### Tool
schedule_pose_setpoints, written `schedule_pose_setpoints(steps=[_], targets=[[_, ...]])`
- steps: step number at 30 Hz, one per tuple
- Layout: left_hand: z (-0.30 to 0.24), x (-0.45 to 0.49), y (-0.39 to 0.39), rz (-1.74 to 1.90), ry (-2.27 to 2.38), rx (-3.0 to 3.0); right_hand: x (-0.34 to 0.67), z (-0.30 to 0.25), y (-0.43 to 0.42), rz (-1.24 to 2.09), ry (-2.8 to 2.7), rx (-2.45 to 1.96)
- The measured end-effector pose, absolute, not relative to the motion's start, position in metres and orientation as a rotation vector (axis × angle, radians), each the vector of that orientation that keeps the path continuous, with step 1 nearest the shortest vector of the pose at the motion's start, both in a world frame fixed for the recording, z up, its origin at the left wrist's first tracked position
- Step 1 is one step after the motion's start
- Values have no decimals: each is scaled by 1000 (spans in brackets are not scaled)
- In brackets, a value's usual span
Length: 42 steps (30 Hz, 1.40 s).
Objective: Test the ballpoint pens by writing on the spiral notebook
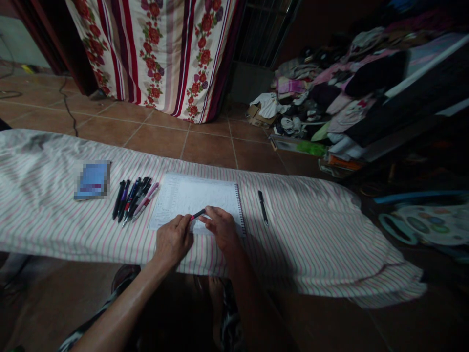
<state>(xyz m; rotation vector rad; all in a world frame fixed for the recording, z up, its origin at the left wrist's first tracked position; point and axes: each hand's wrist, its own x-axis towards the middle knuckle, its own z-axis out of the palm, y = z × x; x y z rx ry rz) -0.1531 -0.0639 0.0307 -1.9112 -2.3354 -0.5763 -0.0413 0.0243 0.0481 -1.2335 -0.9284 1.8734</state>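
Observation:
Over a spiral notebook point(205, 190) with writing on its page, a dark pen point(198, 214) with a pinkish-red part is held between both hands. My left hand point(175, 238) is closed on its left end. The fingertips of my right hand point(221, 226) pinch its other end. Left of the notebook lies a group of several pens point(132, 198), mostly dark, with a pink and white one nearest the page. A single black pen point(263, 208) rests on the cloth right of the spiral binding.
A striped cloth point(311, 234) covers the long, low surface. At its left part lies a blurred blue packet point(92, 180). Beyond the tiled floor point(161, 128) hangs a flowered curtain point(154, 54); piled clothes point(322, 93) fill the back right.

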Motion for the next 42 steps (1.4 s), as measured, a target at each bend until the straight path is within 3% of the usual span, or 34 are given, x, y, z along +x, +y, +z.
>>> schedule_pose_setpoints(steps=[25,42], targets=[[32,-152,-63,-603,-2395,-1880,-35,45,37,1700,-886,-1236],[32,-150,-62,-528,-2431,-1907,-15,20,56,571,-2030,-1410]])
